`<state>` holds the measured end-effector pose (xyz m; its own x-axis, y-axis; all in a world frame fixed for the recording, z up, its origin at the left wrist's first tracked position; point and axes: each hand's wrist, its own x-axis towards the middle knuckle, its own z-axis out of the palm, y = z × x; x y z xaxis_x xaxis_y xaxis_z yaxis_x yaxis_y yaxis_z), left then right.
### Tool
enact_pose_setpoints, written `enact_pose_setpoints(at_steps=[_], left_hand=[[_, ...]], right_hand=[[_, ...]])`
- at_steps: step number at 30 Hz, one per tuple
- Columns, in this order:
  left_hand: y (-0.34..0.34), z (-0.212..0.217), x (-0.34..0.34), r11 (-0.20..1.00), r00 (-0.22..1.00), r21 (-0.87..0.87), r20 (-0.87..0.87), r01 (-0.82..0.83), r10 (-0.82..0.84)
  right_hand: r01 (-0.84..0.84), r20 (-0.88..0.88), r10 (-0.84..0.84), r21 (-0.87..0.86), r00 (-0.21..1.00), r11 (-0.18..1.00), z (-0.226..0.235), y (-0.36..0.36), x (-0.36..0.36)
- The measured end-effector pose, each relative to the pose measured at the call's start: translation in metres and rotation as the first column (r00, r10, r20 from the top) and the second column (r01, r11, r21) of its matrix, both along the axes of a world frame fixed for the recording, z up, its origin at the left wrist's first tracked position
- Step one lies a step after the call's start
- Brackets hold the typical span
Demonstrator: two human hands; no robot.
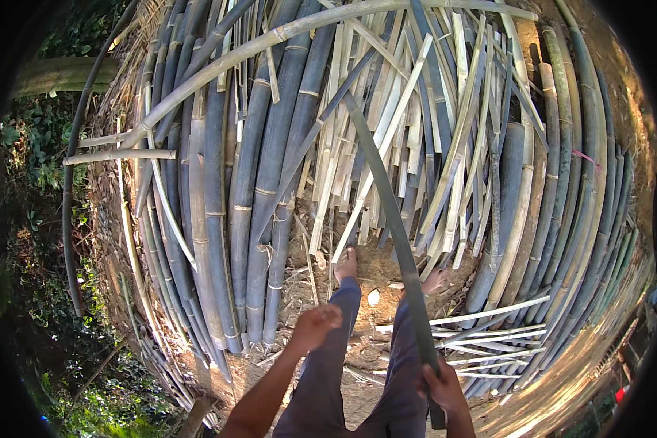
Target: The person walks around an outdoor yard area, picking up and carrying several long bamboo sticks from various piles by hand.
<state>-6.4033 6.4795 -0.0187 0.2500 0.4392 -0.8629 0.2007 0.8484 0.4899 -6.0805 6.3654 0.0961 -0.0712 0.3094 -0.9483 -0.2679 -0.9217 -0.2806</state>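
Note:
My right hand [443,385] is wrapped round the lower end of a long dark grey-green bamboo strip [387,193]. The strip slants up and away from me, across my right leg and over the pile of split bamboo strips [394,124]. My left hand [316,328] hangs in the air above my left leg, its fingers curled in and nothing visible in them. Pale inner faces show on many of the split pieces, which lie lengthwise beyond my bare feet.
Thick dark bamboo poles [250,197] lie lengthwise on the left, and more poles [555,168] on the right, one near a pink tie. A curved pole [292,29] arches across the top. Short pale strips [489,339] lie crosswise at lower right. Green plants [36,204] border the left.

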Motion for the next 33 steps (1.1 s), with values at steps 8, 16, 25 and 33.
enact_pose_setpoints(at_steps=[8,16,25,33], left_hand=[[0.082,-0.094,-0.012,0.960,0.945,0.196,-0.296,0.201,-0.137],[0.127,-0.218,-0.008,0.686,0.590,0.220,-0.721,0.693,-0.365],[0.211,-0.414,-0.021,0.941,0.749,0.218,-0.661,0.260,-0.054],[0.214,-0.333,-0.045,0.823,0.582,0.230,-0.800,0.519,-0.144]], right_hand=[[-0.380,0.609,0.495,-0.318,0.620,0.868,0.168,-0.343,0.062],[0.048,0.855,0.484,-0.500,0.187,0.865,0.051,-0.417,-0.022],[0.522,0.862,0.082,-0.376,0.501,0.765,-0.192,-0.395,-0.006],[0.336,0.716,-0.020,-0.303,0.698,0.892,-0.216,-0.326,-0.034]])
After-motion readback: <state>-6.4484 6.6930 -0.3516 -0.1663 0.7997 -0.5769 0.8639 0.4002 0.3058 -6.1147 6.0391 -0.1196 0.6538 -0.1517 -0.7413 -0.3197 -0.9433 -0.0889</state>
